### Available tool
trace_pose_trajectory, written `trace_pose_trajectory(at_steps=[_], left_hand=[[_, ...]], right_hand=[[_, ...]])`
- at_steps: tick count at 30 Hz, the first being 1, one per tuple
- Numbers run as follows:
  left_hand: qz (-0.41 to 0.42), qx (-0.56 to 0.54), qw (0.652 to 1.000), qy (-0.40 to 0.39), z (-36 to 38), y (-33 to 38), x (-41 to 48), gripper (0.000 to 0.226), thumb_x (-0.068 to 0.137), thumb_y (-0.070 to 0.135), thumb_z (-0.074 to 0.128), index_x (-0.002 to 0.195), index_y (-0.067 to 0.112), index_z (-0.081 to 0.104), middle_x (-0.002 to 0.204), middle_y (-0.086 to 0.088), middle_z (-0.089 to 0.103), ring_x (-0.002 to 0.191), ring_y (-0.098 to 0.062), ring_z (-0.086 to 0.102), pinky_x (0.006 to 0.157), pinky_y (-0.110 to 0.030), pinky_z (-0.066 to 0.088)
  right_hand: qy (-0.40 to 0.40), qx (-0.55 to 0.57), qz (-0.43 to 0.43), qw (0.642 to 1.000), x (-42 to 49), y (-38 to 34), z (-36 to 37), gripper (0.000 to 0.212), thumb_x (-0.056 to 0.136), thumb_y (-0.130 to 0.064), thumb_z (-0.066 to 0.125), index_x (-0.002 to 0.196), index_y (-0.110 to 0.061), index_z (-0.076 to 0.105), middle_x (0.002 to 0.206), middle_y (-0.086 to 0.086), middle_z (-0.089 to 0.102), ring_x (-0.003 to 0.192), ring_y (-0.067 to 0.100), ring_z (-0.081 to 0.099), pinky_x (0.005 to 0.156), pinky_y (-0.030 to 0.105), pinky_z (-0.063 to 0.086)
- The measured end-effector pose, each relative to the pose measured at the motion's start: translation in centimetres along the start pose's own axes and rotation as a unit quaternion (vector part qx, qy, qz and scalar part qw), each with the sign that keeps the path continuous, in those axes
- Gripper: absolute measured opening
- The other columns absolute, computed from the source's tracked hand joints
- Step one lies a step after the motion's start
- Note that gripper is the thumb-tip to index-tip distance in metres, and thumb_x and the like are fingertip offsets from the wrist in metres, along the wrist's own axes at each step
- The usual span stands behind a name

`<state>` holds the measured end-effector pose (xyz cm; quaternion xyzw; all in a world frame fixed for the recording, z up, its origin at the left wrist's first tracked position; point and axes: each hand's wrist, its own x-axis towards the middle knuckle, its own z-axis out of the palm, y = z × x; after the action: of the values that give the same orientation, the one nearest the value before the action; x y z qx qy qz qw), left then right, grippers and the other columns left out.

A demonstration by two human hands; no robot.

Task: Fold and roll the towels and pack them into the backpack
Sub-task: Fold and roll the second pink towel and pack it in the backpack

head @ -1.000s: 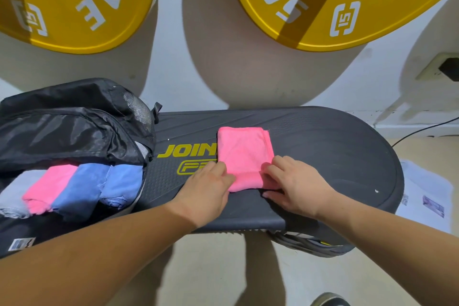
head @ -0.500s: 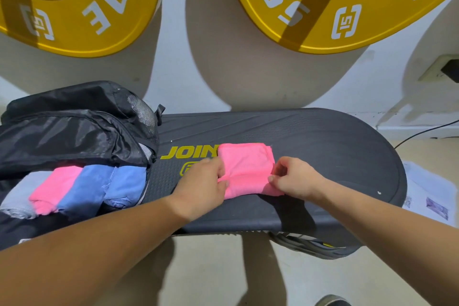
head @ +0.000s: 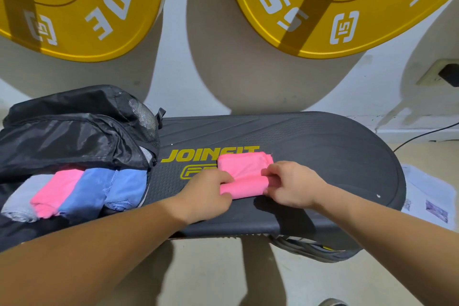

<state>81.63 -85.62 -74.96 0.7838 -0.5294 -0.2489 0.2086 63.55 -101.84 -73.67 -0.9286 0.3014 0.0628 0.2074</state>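
Pink towel (head: 244,174) sits on the black step platform (head: 323,156), part-rolled at its near edge, covering the end of the yellow logo; left hand (head: 206,196) pinches the roll's left end, right hand (head: 294,185) pinches its right end, fingers curled onto the cloth. Backpack (head: 74,136) lies open at the platform's left end, touching it. Inside, in a row from the platform outward: two blue rolled towels (head: 109,186), a pink roll (head: 56,191), a grey roll (head: 22,199).
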Motion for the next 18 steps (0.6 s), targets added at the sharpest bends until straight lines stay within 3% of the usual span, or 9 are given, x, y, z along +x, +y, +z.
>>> trace_pose_trajectory(at_steps=[2,4,7,9,11,13,14,16,18], left_hand=[[-0.107,-0.128,0.986,-0.015,-0.3,0.5,0.1,0.022,0.068,0.011,0.065,0.084,0.016,0.079,0.075,-0.001,0.072,0.07,-0.014,0.061,0.063,-0.025,0.049],[-0.192,-0.226,0.955,-0.002,-0.3,0.8,0.1,0.015,0.066,0.002,0.071,0.077,0.008,0.077,0.067,-0.005,0.067,0.063,-0.017,0.059,0.061,-0.03,0.051],[-0.244,-0.289,0.925,0.046,-0.2,0.7,0.2,0.012,0.07,0.001,0.073,0.081,0.003,0.069,0.072,-0.011,0.066,0.063,-0.025,0.064,0.068,-0.042,0.061],[-0.178,-0.182,0.964,0.075,-0.2,0.1,0.4,0.013,0.074,0.011,0.072,0.084,0.015,0.065,0.08,-0.003,0.067,0.074,-0.027,0.067,0.075,-0.043,0.059],[-0.007,0.067,0.995,0.079,-0.3,-0.2,0.2,0.012,0.081,0.017,0.067,0.091,0.023,0.063,0.094,0.003,0.06,0.087,-0.024,0.06,0.077,-0.038,0.054],[0.176,0.24,0.951,0.088,0.0,0.0,-0.1,0.016,0.079,0.012,0.066,0.091,0.022,0.065,0.097,0.001,0.056,0.087,-0.025,0.055,0.069,-0.039,0.053],[0.227,0.287,0.927,0.083,0.3,0.4,-0.5,0.015,0.076,0.012,0.067,0.089,0.02,0.067,0.095,0.0,0.057,0.085,-0.026,0.055,0.064,-0.039,0.053],[0.228,0.324,0.916,0.059,1.0,1.0,-1.1,0.017,0.081,0.022,0.063,0.096,0.017,0.067,0.101,-0.003,0.058,0.091,-0.027,0.055,0.069,-0.04,0.053],[0.187,0.32,0.928,0.045,1.5,0.7,-1.1,0.027,0.086,0.023,0.06,0.111,0.016,0.063,0.112,-0.004,0.055,0.102,-0.027,0.052,0.08,-0.042,0.051]], right_hand=[[-0.044,0.082,0.066,0.993,0.5,-0.5,-0.8,0.035,0.078,-0.044,0.074,0.098,-0.016,0.071,0.099,0.004,0.069,0.096,0.027,0.064,0.083,0.034,0.054],[-0.053,0.152,0.116,0.98,0.7,-0.6,-0.9,0.027,0.075,-0.032,0.077,0.087,-0.01,0.069,0.083,0.005,0.067,0.083,0.026,0.064,0.07,0.031,0.05],[-0.028,0.213,0.162,0.963,1.1,-0.4,-0.3,0.02,0.074,-0.021,0.074,0.088,-0.01,0.065,0.084,0.003,0.068,0.085,0.026,0.065,0.07,0.032,0.052],[-0.011,0.203,0.166,0.965,1.4,-0.3,0.1,0.014,0.079,-0.024,0.068,0.089,-0.016,0.062,0.087,0.0,0.067,0.09,0.027,0.065,0.078,0.035,0.054],[-0.001,0.146,0.147,0.978,1.4,0.0,0.4,0.011,0.086,-0.032,0.06,0.093,-0.024,0.058,0.093,-0.005,0.062,0.096,0.026,0.062,0.084,0.037,0.054],[0.055,0.059,0.084,0.993,1.0,0.1,0.9,0.014,0.09,-0.039,0.055,0.1,-0.03,0.057,0.098,-0.005,0.055,0.098,0.025,0.06,0.081,0.039,0.054],[0.104,0.013,0.022,0.994,0.9,0.2,1.1,0.017,0.09,-0.041,0.052,0.101,-0.029,0.059,0.098,-0.004,0.053,0.095,0.025,0.059,0.075,0.038,0.054],[0.154,-0.058,-0.116,0.979,0.6,0.3,1.3,0.024,0.089,-0.042,0.05,0.096,-0.024,0.062,0.092,-0.001,0.053,0.086,0.026,0.058,0.065,0.037,0.051],[0.15,-0.085,-0.184,0.968,0.4,0.7,1.4,0.029,0.085,-0.046,0.055,0.096,-0.02,0.063,0.089,0.0,0.054,0.081,0.026,0.056,0.065,0.037,0.051]])
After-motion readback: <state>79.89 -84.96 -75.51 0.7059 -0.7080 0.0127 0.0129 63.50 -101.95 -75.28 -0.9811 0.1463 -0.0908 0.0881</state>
